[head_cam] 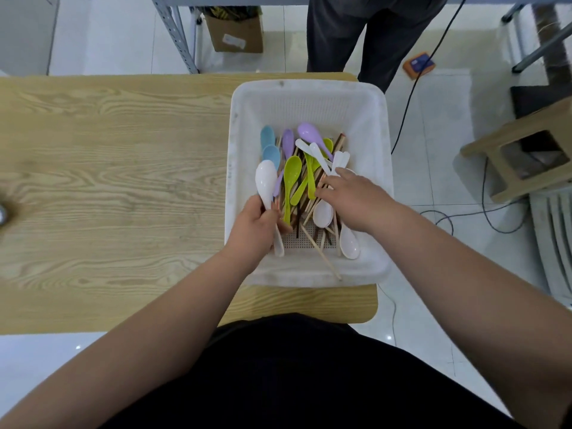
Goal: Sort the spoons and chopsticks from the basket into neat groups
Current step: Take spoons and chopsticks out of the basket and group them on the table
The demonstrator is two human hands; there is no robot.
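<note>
A white plastic basket (309, 94) stands on the right end of the wooden table (108, 156). Inside lie blue spoons (268, 144), purple spoons (309, 133), green spoons (292, 178), white spoons (349, 241) and a pile of wooden chopsticks (320, 258). My left hand (253, 229) grips a white spoon (266, 181) by its handle at the basket's left side, bowl pointing away from me. My right hand (353, 202) reaches into the pile, fingers curled over white spoon handles (339, 161) and chopsticks; what it holds is hidden under the hand.
A person in dark trousers (368, 32) stands beyond the table's far edge. A cardboard box (235, 29) sits on the floor behind. A wooden stool (523, 150) and cables (411, 97) are to the right. A metal object (2, 213) shows at the left edge.
</note>
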